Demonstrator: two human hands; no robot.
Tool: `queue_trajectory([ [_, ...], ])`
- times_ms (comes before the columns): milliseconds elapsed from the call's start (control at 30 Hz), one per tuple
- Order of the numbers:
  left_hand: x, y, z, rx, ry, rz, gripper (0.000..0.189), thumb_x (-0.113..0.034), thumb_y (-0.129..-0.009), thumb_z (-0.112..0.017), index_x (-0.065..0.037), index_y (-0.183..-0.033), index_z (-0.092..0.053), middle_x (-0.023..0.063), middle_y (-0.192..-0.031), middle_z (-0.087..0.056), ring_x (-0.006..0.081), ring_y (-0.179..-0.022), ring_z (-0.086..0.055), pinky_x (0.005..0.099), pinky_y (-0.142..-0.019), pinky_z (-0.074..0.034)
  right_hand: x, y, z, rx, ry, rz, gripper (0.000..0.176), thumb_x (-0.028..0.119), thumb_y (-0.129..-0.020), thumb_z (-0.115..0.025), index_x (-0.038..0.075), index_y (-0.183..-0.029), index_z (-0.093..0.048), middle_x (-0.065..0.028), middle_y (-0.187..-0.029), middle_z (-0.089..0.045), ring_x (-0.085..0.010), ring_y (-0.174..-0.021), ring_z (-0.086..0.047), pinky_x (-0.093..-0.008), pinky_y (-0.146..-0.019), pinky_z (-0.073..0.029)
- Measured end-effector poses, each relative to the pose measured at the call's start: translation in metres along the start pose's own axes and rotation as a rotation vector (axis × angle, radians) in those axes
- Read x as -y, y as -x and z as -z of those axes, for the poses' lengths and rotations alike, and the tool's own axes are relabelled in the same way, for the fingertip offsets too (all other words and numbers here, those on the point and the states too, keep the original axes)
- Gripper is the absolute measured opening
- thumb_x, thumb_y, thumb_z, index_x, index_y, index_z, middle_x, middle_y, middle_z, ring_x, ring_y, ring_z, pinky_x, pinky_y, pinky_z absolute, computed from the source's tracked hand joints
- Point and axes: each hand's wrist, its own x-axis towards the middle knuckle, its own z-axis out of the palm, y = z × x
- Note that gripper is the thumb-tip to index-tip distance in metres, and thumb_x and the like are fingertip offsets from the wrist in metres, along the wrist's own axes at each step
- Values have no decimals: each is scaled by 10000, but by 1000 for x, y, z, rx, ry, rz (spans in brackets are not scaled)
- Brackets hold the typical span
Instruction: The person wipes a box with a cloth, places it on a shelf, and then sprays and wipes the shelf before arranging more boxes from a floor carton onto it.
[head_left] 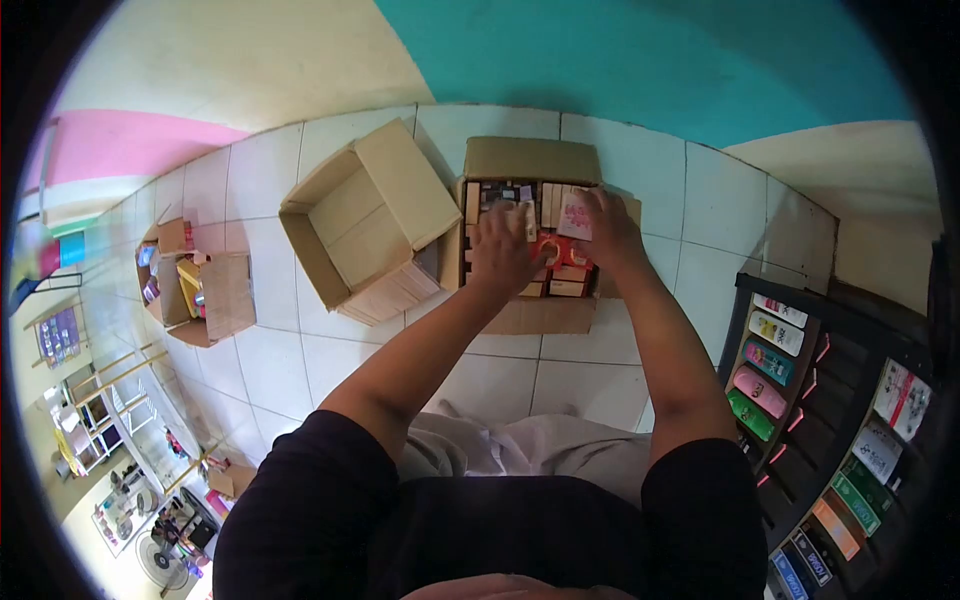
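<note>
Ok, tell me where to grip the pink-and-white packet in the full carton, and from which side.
Pinch its right edge, coming straight down from above. The pink-and-white packet seems to lie on top of tightly packed small boxes in the carton, so probably only its top and edges are free. The right hand has its fingers there.

No word, brand or number can be read anywhere. Print does show on the flat coloured packets (770,362) in the black display rack (745,300) at the near right, which are white, teal, pink and green, but it is too small to make out. The pink-and-white packet (574,214) in the open brown cardboard box (532,160) at the far middle, by the right hand (610,235), carries marks that are only a blur. So does the purple poster (58,335) at the far left edge.
</note>
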Motion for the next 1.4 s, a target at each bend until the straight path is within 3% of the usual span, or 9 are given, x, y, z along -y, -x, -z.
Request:
queue_trajectory([
  [100,-3,-12,-7,282,-134,-336,743,-444,-716,-813,-131,-1318,-511,67,-1311,-521,299,-1258,-460,504,-962,-379,-3,-1,0,3,-60,-31,911,167,-650,-881,114,-1431,-416,-116,-1378,-461,-349,-1293,-464,-419,-1064,-459],
  [167,-5,-14,-8,278,-152,-322,664,-418,-706,-812,-145,-1252,-552,38,-1275,-540,284,-1242,-473,508,-960,-370,-2,7,-10,0,-72,-45,899,171,-667,-868,122,-1438,-408,-107,-1396,-452,-351,-1290,-465,-406,-1057,-463],
  [233,-5,-14,-12,277,-163,-307,585,-393,-695,-811,-159,-1186,-593,9,-1239,-559,268,-1226,-486,511,-958,-360,-2,16,-22,-306,-90,-13,772,183,-694,-853,103,-1359,-469,-100,-1349,-470,-333,-1250,-487,-456,-1049,-449],
  [400,8,-11,-23,147,-65,-289,426,-351,-698,-799,-195,-1054,-625,6,-1122,-583,261,-1146,-518,490,-909,-362,-10,62,-41,-251,58,182,594,275,-732,-831,99,-1210,-526,-90,-1252,-495,-305,-1174,-514,-497,-993,-405],
  [833,16,-24,8,-46,-101,-213,560,-330,-678,-792,-192,-1182,-590,53,-1151,-556,307,-1129,-501,490,-888,-352,10,54,-42,-163,168,-8,617,314,-754,-805,85,-1274,-563,-52,-1257,-531,-227,-1228,-492,-507,-972,-369],
  [1000,28,-39,19,-159,-39,71,567,-350,-731,-784,-156,-1220,-571,87,-1146,-565,329,-1122,-509,511,-899,-364,13,44,-22,-96,174,-50,592,323,-751,-793,98,-1251,-570,-64,-1225,-548,-240,-1180,-507,-485,-949,-354],
  [1133,43,-41,18,-141,-144,183,584,-390,-767,-770,-140,-1254,-564,97,-1171,-573,337,-1145,-513,515,-905,-383,11,46,-17,-73,148,-10,560,333,-753,-790,111,-1223,-583,-70,-1193,-555,-251,-1172,-515,-480,-962,-356],
  [1200,51,-40,14,76,-153,232,600,-397,-797,-752,-114,-1287,-552,118,-1209,-576,356,-1171,-521,537,-926,-401,7,46,-22,-71,150,-5,549,327,-754,-792,113,-1216,-587,-68,-1198,-549,-255,-1172,-518,-482,-964,-366],
  [1400,54,-22,15,-152,-108,53,590,-413,-818,-734,-66,-1262,-556,159,-1240,-563,349,-1194,-528,510,-971,-437,14,47,-26,-75,115,-61,457,221,-763,-794,126,-1173,-614,-63,-1187,-566,-276,-1153,-535,-465,-942,-416],
])
